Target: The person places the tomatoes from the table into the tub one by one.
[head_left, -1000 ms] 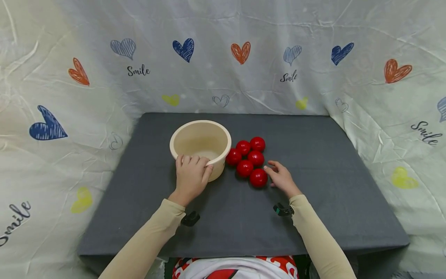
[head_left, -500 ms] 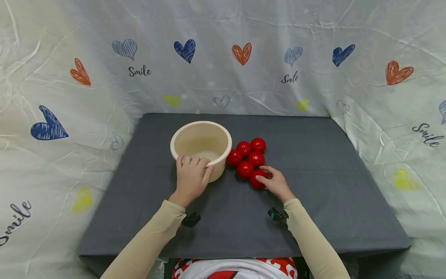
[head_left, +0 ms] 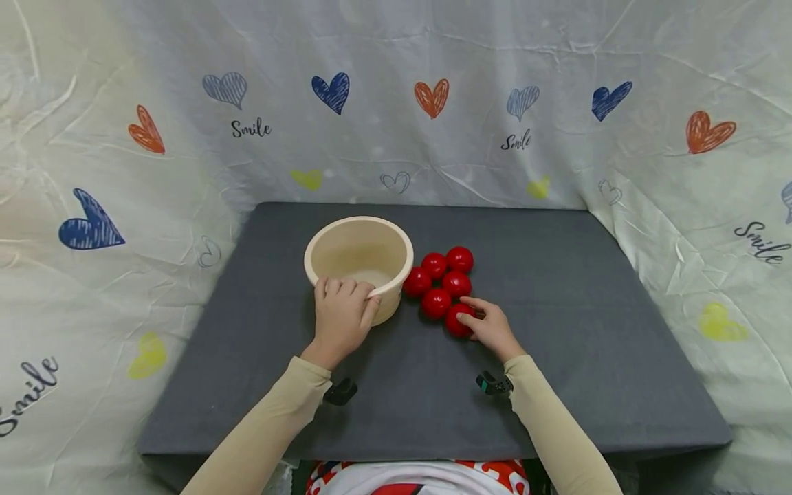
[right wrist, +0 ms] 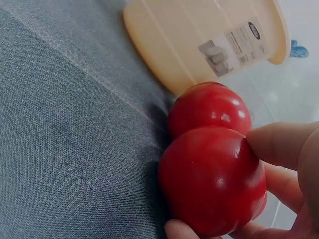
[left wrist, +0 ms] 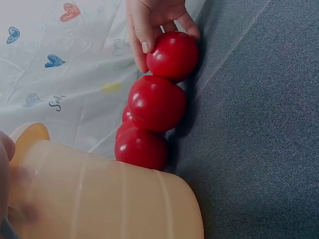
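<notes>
A cream plastic bucket [head_left: 390, 302] stands upright on the dark table. My left hand [head_left: 340, 313] grips its near rim, fingers hooked over the edge. To the bucket's right lies a cluster of several glossy red balls [head_left: 436, 303]. My right hand [head_left: 493, 328] holds the nearest red ball [head_left: 456, 320], thumb and fingers spread round its sides; it still sits on the cloth. In the right wrist view, this ball [right wrist: 212, 179] touches or nearly touches another red ball [right wrist: 209, 109] beside the bucket, whose wall [right wrist: 184, 40] bears a printed label.
A dark grey cloth covers the table [head_left: 557, 295]. Behind and at both sides hangs a pale sheet [head_left: 470, 41] printed with hearts and the word "Smile". The person's lap shows below the table's front edge.
My right hand has moved left onto the nearest red ball and taken hold of it. My left hand stays on the bucket's rim.
</notes>
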`<state>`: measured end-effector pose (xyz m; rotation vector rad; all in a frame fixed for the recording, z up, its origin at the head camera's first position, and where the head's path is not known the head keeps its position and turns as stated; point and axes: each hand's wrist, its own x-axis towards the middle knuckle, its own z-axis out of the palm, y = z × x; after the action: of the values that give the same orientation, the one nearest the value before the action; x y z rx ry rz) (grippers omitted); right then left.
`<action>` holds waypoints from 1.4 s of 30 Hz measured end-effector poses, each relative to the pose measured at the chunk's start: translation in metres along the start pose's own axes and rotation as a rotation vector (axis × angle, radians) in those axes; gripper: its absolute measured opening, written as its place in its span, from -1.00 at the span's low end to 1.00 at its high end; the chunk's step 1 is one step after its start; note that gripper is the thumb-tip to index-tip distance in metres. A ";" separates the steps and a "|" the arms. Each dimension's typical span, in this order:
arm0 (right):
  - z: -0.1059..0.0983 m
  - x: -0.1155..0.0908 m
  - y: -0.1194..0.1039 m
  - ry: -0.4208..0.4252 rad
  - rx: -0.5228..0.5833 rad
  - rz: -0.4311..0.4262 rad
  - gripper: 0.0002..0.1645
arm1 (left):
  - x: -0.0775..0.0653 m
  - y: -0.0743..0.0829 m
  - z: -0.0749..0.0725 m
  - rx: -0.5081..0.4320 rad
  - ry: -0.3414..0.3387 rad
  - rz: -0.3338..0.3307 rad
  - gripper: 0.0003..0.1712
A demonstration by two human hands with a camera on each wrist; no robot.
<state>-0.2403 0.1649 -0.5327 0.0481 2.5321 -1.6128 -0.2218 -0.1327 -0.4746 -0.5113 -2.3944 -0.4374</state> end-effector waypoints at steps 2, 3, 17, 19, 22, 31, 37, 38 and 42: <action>0.000 0.000 0.000 0.003 0.011 0.000 -0.43 | 0.000 0.000 0.000 -0.001 -0.003 -0.001 -0.74; 0.000 0.000 0.000 0.004 0.015 0.001 -0.43 | 0.001 0.000 0.000 0.000 -0.004 -0.003 -0.74; -0.007 -0.003 0.003 0.027 0.067 -0.004 -0.49 | -0.001 0.001 0.001 0.002 0.007 -0.006 -0.72; -0.011 -0.003 0.002 0.034 0.061 -0.006 -0.49 | -0.001 0.001 0.001 0.004 0.008 -0.007 -0.72; -0.019 -0.002 -0.001 0.046 0.033 -0.021 -0.50 | -0.001 0.001 0.001 0.001 0.012 -0.007 -0.73; -0.046 0.007 -0.029 0.054 -0.046 -0.082 -0.47 | -0.001 0.000 0.004 -0.001 0.035 -0.003 -0.73; -0.058 0.017 -0.060 0.052 -0.041 -0.097 -0.47 | -0.001 0.001 0.004 -0.001 0.030 -0.002 -0.74; -0.059 0.019 -0.066 0.052 -0.031 -0.105 -0.47 | -0.001 0.001 0.003 0.000 0.031 -0.003 -0.73; -0.060 0.027 -0.096 0.053 0.009 -0.148 -0.47 | -0.001 0.001 0.003 0.001 0.032 -0.005 -0.73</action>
<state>-0.2823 0.1772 -0.4249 -0.1000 2.6244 -1.6972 -0.2224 -0.1305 -0.4770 -0.4944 -2.3653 -0.4436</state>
